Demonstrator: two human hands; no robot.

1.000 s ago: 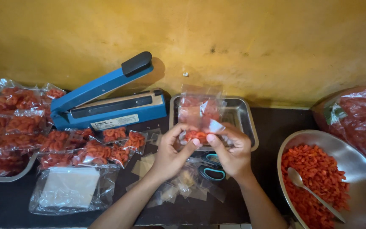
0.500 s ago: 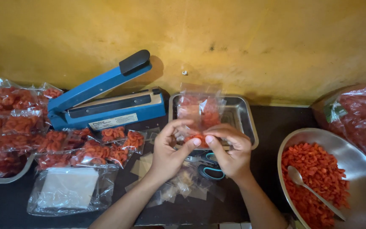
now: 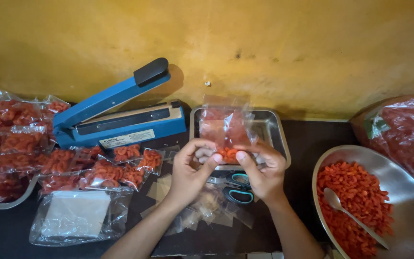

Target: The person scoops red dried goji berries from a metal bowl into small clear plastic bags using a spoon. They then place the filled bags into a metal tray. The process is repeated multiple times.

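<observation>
From the head camera, at the middle of the frame, both hands pinched a small clear bag (image 3: 226,129) upright above a steel tray (image 3: 276,132). The left hand (image 3: 190,170) and right hand (image 3: 264,170) had their fingers closed on its lower end, equally near. The bag's long axis ran up the frame, orange-red pieces bunched at the bottom.

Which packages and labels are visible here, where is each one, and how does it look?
Small clear plastic pouch: held by left hand and right hand, red pieces at bottom.
Sealed clear pouches of red pieces: left, piled.
Large clear bag of red pieces: right edge.
White rectangular label: on blue heat sealer.
</observation>
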